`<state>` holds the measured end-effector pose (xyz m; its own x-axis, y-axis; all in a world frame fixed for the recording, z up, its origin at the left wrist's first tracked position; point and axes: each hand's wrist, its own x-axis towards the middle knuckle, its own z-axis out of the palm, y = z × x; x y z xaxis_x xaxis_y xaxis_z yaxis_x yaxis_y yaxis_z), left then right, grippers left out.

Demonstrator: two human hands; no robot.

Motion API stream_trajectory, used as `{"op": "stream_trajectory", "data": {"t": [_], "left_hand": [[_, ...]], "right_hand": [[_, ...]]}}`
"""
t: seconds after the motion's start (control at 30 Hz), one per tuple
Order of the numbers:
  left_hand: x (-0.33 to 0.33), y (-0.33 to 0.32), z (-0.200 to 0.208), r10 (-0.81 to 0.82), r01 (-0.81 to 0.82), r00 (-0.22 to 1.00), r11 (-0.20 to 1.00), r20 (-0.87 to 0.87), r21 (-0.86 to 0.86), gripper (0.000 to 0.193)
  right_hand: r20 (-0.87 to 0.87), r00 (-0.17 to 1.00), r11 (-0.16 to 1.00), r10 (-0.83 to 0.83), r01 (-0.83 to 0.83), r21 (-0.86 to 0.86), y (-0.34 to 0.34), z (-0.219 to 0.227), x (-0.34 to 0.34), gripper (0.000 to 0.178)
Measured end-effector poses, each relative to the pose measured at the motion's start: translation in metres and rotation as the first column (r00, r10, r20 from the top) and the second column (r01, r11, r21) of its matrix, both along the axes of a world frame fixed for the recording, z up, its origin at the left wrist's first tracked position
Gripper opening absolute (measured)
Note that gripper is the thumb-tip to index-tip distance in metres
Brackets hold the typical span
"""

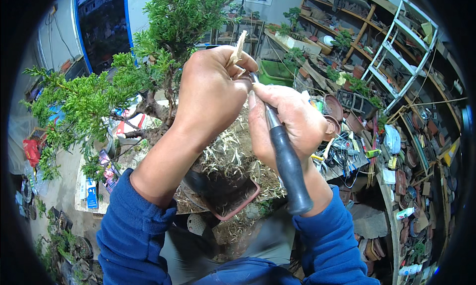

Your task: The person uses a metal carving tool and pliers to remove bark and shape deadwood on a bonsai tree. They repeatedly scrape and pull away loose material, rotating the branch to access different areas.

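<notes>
left hand (210,84): pinching a pale wood strip (239,48), upper centre
right hand (292,124): wrapped round a dark-handled tool (289,161), centre
green tree (178,17): upper left

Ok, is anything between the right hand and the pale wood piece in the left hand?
Yes: the curled fingers of the left hand partly cover the pale wood piece. The black-handled tool in the right hand points up toward them; whether its tip touches the wood is hidden.
</notes>
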<state>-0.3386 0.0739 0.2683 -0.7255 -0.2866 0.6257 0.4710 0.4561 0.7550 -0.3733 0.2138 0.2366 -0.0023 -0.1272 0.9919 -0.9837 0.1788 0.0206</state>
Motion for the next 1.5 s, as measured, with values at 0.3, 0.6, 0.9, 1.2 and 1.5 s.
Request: {"op": "stream_trajectory", "data": {"t": [0.3, 0.6, 0.9, 1.2, 1.5], "left_hand": [[-0.011, -0.006, -0.006, -0.048, 0.048, 0.999, 0.998, -0.003, 0.042, 0.015], [-0.006, 0.0, -0.003, 0.034, -0.034, 0.999, 0.999, 0.014, 0.039, 0.012], [-0.002, -0.002, -0.012, 0.086, -0.085, 0.992, 0.996, -0.095, 0.017, 0.02], [0.0, -0.004, -0.018, 0.165, -0.176, 0.97, 0.983, -0.179, -0.044, 0.031], [0.015, -0.01, -0.016, -0.003, -0.001, 1.0, 0.981, -0.021, -0.196, 0.065]], "right_hand": [[0.318, 0.946, 0.974, 0.057, -0.123, 0.191, 0.012, 0.039, 0.0, 0.006], [0.746, 0.635, 0.919, 0.199, -0.386, 0.084, 0.018, 0.074, -0.011, 0.015], [0.775, 0.537, 0.878, 0.333, -0.476, -0.048, 0.025, 0.062, -0.019, 0.018], [0.734, 0.544, 0.86, 0.407, -0.499, -0.106, 0.031, 0.033, -0.011, 0.012], [0.62, 0.678, 0.887, 0.394, -0.456, -0.065, 0.031, 0.01, -0.001, 0.01]]}}
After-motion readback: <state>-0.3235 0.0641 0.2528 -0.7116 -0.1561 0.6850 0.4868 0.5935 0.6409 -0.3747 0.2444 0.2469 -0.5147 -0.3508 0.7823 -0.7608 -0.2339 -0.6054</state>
